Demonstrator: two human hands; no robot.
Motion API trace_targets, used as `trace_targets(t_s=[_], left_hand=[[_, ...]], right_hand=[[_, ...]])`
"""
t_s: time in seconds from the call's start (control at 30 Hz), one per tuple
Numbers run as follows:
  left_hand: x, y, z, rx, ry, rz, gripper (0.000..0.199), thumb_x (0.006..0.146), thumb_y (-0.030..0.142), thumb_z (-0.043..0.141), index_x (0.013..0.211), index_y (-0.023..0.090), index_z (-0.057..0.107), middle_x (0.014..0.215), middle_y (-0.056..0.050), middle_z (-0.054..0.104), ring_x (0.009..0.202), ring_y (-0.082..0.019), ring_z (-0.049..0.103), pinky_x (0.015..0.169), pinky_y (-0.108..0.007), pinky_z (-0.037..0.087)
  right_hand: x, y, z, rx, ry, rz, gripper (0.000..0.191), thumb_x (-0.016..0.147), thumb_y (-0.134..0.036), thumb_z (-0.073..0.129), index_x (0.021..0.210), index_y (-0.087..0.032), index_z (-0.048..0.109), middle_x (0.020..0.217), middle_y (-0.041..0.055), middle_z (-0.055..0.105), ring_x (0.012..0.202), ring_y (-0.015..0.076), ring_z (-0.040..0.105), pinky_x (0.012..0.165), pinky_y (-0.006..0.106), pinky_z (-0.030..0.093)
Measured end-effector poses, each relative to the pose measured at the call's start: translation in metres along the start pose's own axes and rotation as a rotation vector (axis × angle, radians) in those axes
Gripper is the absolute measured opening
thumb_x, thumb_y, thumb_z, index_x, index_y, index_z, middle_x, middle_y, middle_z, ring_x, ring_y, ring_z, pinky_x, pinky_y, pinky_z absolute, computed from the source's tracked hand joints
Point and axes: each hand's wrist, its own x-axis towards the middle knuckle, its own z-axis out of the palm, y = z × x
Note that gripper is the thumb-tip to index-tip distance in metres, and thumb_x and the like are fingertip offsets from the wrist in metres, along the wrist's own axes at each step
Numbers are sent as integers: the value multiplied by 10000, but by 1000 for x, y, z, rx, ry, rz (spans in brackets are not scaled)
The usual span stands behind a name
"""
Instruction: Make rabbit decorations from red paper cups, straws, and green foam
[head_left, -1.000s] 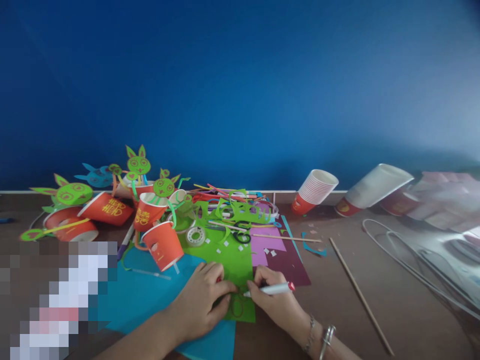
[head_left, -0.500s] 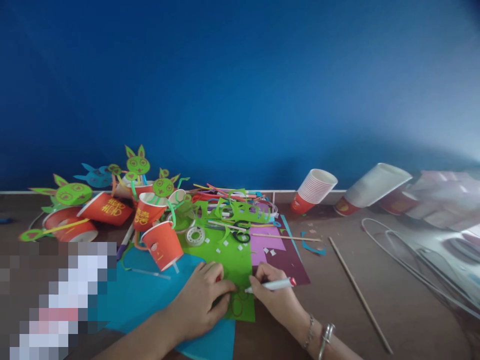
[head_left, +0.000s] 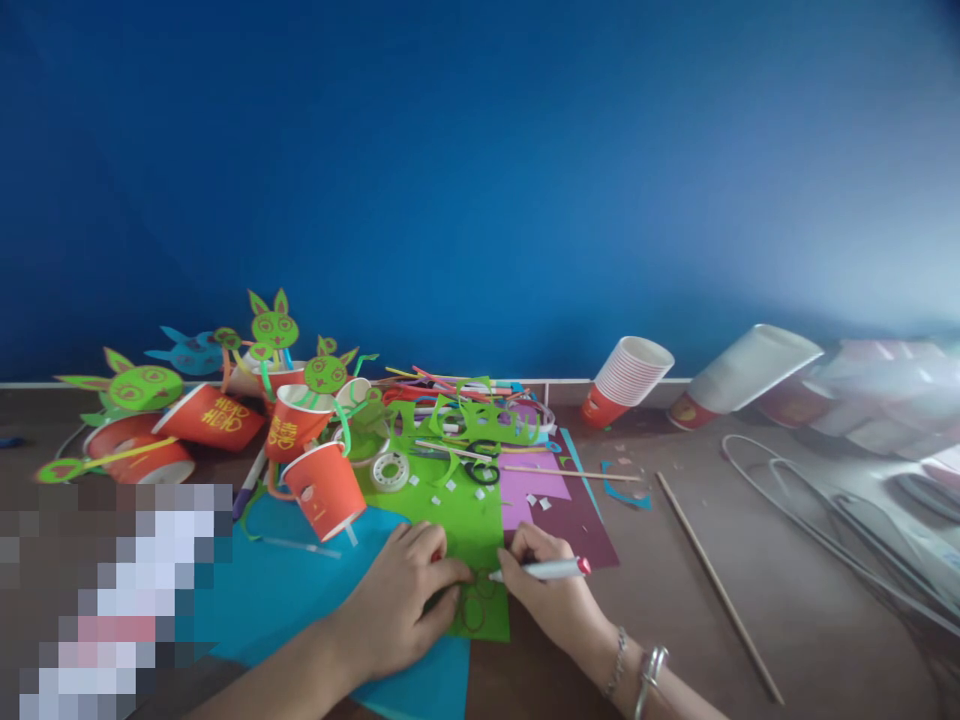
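My left hand (head_left: 409,595) presses on the lower part of a green paper sheet (head_left: 469,515), fingers curled and thumb near the index fingertip. A small red bit (head_left: 436,557) shows between its fingers, too hidden to name. My right hand (head_left: 544,585) is closed around a white marker (head_left: 551,570) with a red end. The marker's tip points left, at or just above the sheet near my left index finger. Small reddish rounded outlines (head_left: 473,612) are drawn on the green paper close to its lower right corner. Under my left forearm lies a blue sheet (head_left: 285,590).
Red paper cups (head_left: 324,495) with green animal cutouts (head_left: 275,330) crowd the left. Behind the green sheet are a tape roll (head_left: 391,471), scissors (head_left: 482,470) and paper scraps. Stacked cups (head_left: 628,380), a wooden stick (head_left: 716,580) and a white cable (head_left: 817,540) are on the right.
Next to the rounded outline, the drawn lines near the marker tip look slightly fuller. Both hands have kept nearly the same place; the view has shifted very slightly.
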Motion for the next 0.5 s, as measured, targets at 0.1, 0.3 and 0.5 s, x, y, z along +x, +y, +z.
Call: trace_targets(t_s=[0.1, 0.3, 0.5], left_hand=[[0, -1, 0, 5, 0, 2, 209, 887, 238, 480, 1019, 286, 634, 855, -26, 487, 837, -195, 476, 719, -336, 339], [1, 0, -1, 12, 6, 9, 206, 890, 241, 473, 1010, 274, 637, 849, -30, 487, 828, -194, 477, 712, -333, 344], [1, 1, -1, 11, 7, 6, 199, 889, 237, 475, 1001, 273, 636, 844, -26, 486, 831, -191, 478, 716, -332, 343]], right_hand=[[0, 0, 0, -6, 9, -15, 247, 743, -254, 483, 558, -228, 322, 496, -62, 366, 466, 92, 342, 445, 208, 278], [0, 1, 0, -6, 6, -21, 241, 734, -232, 478, 556, -227, 315, 495, -65, 363, 461, 87, 339, 440, 204, 270], [-1, 0, 1, -9, -8, 6, 231, 717, -225, 477, 546, -223, 322, 491, -63, 369, 459, 85, 341, 437, 202, 262]])
